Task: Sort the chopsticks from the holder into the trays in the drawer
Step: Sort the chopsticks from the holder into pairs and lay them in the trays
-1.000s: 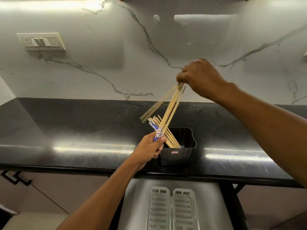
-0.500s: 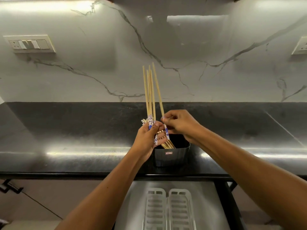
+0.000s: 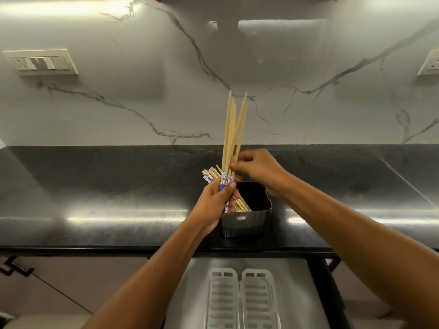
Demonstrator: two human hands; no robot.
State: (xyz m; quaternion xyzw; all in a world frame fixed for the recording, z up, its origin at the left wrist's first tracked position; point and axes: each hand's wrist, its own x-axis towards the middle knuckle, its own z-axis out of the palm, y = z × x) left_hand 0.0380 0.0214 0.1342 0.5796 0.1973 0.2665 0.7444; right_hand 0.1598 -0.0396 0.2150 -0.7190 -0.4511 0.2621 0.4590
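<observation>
A black square holder [image 3: 247, 217] stands near the front edge of the dark counter [image 3: 107, 186], with several wooden chopsticks [image 3: 242, 205] leaning inside it. My left hand [image 3: 216, 200] grips a bundle of chopsticks [image 3: 231, 134] by their blue-and-white patterned ends, tips pointing up; a few more stick out to the left over the hand. My right hand [image 3: 259, 169] pinches the upright chopsticks just above the patterned part. Two white slotted trays [image 3: 242, 302] lie side by side in the open drawer [image 3: 187, 293] below the counter.
A marble backsplash rises behind the counter, with a switch plate [image 3: 40, 62] at the left and a socket [image 3: 433, 62] at the far right. A cabinet handle [image 3: 16, 268] shows at the lower left.
My right hand came down from above the holder and brought its chopsticks to my left hand, which now grips them upright as one bundle. The right hand has slid up the sticks.
</observation>
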